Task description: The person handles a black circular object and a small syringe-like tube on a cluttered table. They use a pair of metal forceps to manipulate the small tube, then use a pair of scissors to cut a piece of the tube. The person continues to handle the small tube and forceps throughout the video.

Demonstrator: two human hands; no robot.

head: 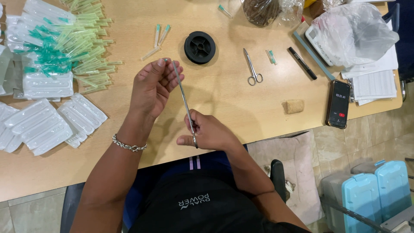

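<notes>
Wooden tabletop (pixel 241 108), light in colour, viewed from above, with tiled floor along its near edge. The left hand (pixel 153 86) is raised over the table, fingers curled, its fingertips pinching the upper tip of a long thin metal tool (pixel 183 97). The right hand (pixel 207 131) sits near the table's front edge, closed around the tool's lower end. The tool runs slantwise between the two hands, above the surface.

At far left lies a heap of capped needles (pixel 82 47), pale yellow-green and teal, partly resting on white blister packs (pixel 43 125) stacked in flat rectangular rows. Three loose capped needles (pixel 157 41) lie just beyond the left hand. A black round spool (pixel 199 46) stands beside them; small steel scissors (pixel 253 69) lie to its right, then a black pen (pixel 302 62). A tan block (pixel 294 106) and a black phone (pixel 338 103) with a lit screen lie near the right edge. A crumpled clear plastic bag (pixel 353 32) covers printed white sheets (pixel 373 84) at far right. Light blue plastic cases (pixel 375 190) stand on the floor.
</notes>
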